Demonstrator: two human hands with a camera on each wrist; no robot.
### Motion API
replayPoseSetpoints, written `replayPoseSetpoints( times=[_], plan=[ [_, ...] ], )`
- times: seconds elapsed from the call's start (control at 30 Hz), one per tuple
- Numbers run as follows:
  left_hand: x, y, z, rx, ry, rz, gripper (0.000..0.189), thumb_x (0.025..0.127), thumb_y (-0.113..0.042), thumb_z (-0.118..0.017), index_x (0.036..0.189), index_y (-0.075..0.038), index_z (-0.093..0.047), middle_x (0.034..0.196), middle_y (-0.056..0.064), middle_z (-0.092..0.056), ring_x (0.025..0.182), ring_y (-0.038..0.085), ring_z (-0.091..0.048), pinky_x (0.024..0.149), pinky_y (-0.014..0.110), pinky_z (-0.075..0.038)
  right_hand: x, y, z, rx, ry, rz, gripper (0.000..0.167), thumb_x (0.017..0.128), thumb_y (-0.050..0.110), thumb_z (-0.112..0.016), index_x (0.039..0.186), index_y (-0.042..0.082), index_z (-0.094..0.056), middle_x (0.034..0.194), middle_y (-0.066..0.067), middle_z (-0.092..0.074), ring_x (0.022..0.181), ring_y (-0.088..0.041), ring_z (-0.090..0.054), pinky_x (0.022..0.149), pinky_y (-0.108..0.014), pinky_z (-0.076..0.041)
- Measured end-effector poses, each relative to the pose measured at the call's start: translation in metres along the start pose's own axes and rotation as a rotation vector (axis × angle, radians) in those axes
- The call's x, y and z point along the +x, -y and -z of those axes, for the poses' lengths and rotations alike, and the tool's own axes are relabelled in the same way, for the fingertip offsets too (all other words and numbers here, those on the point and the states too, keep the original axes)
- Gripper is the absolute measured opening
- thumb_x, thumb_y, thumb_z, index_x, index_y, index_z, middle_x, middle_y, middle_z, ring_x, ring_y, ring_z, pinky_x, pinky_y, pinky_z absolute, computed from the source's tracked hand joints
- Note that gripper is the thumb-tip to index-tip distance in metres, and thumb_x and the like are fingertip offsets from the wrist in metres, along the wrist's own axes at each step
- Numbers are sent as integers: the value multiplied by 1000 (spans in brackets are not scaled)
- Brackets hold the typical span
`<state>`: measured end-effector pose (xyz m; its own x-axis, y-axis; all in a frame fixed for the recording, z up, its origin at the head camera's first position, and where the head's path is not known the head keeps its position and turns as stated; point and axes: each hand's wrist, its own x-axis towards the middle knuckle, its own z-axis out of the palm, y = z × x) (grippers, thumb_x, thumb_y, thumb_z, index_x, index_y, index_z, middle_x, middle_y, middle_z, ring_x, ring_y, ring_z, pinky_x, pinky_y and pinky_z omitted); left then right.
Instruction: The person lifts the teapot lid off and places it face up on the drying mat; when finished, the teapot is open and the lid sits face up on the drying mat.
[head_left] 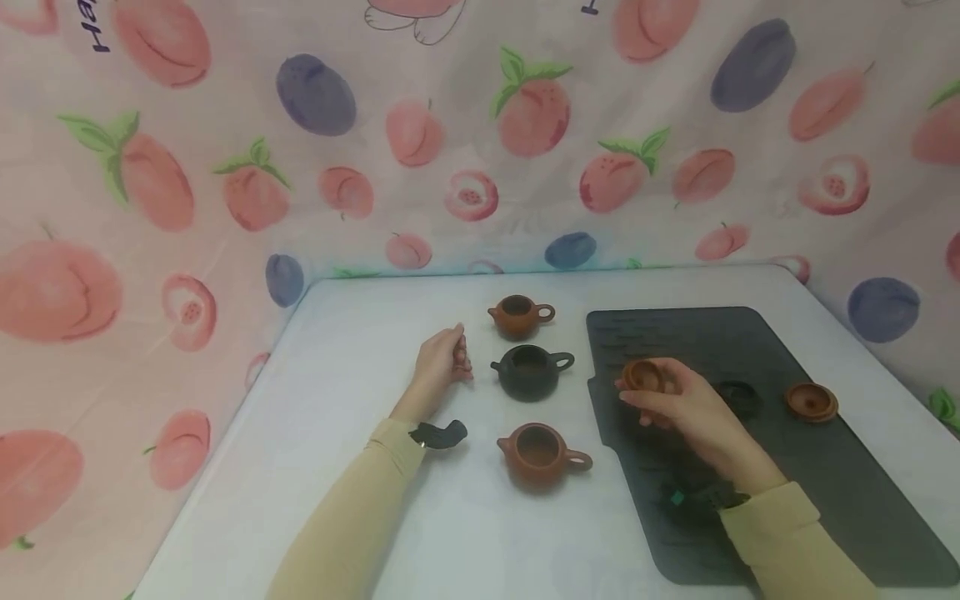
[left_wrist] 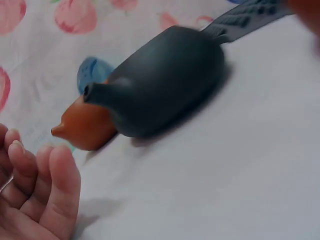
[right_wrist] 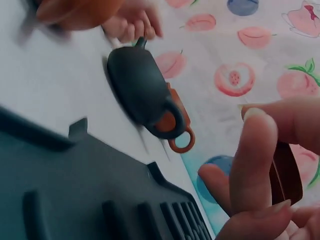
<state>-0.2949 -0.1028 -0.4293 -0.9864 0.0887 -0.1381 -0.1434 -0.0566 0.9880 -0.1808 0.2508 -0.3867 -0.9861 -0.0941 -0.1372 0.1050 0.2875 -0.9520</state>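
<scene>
My right hand [head_left: 693, 408] pinches a small brown teapot lid [head_left: 641, 375] above the dark tray [head_left: 675, 333]; in the right wrist view the lid [right_wrist: 287, 175] is partly hidden by the fingers. My left hand [head_left: 437, 362] holds nothing, its fingers loosely bent, left of the teapots near their spouts. Three lidless teapots form a column on the white table: an orange-brown one [head_left: 517, 317] at the back, a black one [head_left: 529, 372] in the middle, and a reddish-brown one [head_left: 536, 454] in front. All their handles point right.
Two more lids lie on the tray: a black lid [head_left: 738, 400], partly behind my right hand, and a brown lid [head_left: 811, 402] near the tray's right edge. A fruit-printed cloth [head_left: 465, 150] hangs behind the white table [head_left: 360, 333] and along its sides.
</scene>
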Motion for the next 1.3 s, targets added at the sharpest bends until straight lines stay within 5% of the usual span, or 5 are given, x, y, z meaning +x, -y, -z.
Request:
replayPoseSetpoints(
  times=[0.17, 0.37, 0.6, 0.87, 1.3],
  plan=[
    [-21, 5, 5, -18, 5, -12, 40, 108, -37, -48, 98, 1, -53, 71, -1, -49, 64, 13, -56, 59, 27, -52, -2, -3, 6, -96, -92, 52, 80, 91, 34, -81, 149, 6, -33, 112, -14, -70, 77, -26, -70, 73, -33, -52],
    [-40, 5, 4, -70, 25, 16, 37, 107, -37, -52, 92, -3, -53, 70, -1, -49, 63, 14, -54, 58, 26, -50, -2, -9, 13, -225, -161, 96, 74, 90, 36, -81, 145, 6, -41, 120, -18, -68, 86, -24, -73, 77, -30, -54],
    [-60, 8, 3, -107, 35, 34, 33, 105, -33, -57, 87, -6, -53, 67, -1, -49, 62, 15, -53, 58, 28, -50, -1, -13, 20, -482, -268, 156, 71, 88, 41, -82, 139, 3, -52, 126, -21, -61, 99, -30, -57, 75, -42, -45],
    [-63, 14, -2, -94, 59, -60, 33, 106, -29, -57, 81, -6, -53, 66, 2, -49, 60, 17, -54, 58, 29, -51, 0, -18, 21, -603, -289, 159, 73, 90, 44, -78, 139, 0, -49, 123, -24, -59, 90, -33, -56, 68, -43, -43],
    [-65, 12, 0, -63, 66, -68, 35, 107, -32, -55, 82, -7, -53, 66, 2, -49, 61, 17, -54, 57, 29, -51, 6, -29, 16, -659, -221, 163, 72, 87, 42, -82, 137, 0, -51, 122, -27, -61, 101, -42, -60, 77, -55, -47]
  ],
)
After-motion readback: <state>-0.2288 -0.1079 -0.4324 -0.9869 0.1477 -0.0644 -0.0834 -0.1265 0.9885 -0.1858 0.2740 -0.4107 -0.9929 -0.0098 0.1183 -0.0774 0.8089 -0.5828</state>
